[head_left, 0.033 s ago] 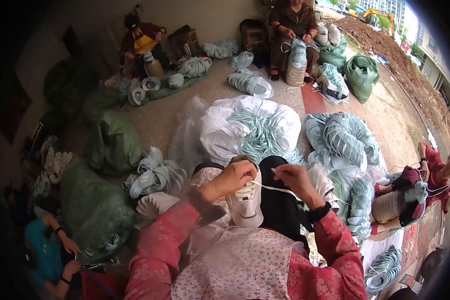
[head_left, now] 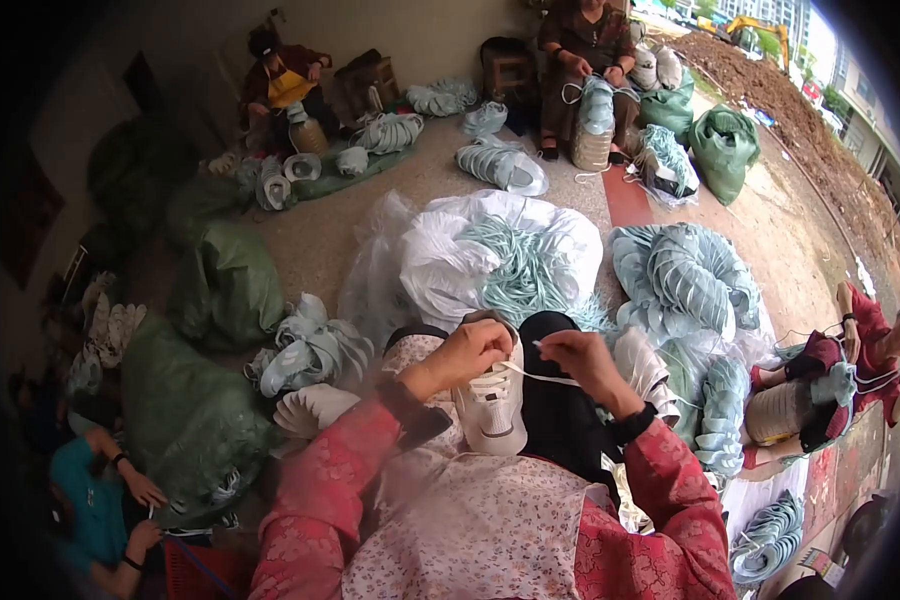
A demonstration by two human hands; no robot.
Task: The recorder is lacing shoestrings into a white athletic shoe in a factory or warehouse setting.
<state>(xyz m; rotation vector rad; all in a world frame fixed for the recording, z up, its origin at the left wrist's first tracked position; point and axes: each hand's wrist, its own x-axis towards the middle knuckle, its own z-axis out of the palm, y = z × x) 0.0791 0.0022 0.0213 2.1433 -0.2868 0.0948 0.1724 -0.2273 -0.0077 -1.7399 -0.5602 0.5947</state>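
Note:
A cream shoe upper [head_left: 492, 425] rests on my lap, toe toward me, with white lacing across its front. At its far end my left hand [head_left: 470, 352] is closed, fingers pinching the upper near the top eyelets. A loose white shoelace [head_left: 542, 377] runs from those eyelets to the right, under my right hand [head_left: 582, 358]. The right fingers are pinched together on the lace, and a small white tip shows at the fingertips. What the left thumb presses on is hidden behind the hand.
Beyond my knees sits a white bag [head_left: 435, 250] heaped with pale teal laces [head_left: 525, 265]. Stacked light-blue uppers [head_left: 685, 270] lie to the right. Green sacks [head_left: 195, 420] crowd the left. Several people work around me, including one in a teal shirt [head_left: 85, 500] at lower left.
My right hand has shifted slightly left, its fingertips closer to the shoe upper. The left hand and the upper have stayed in place.

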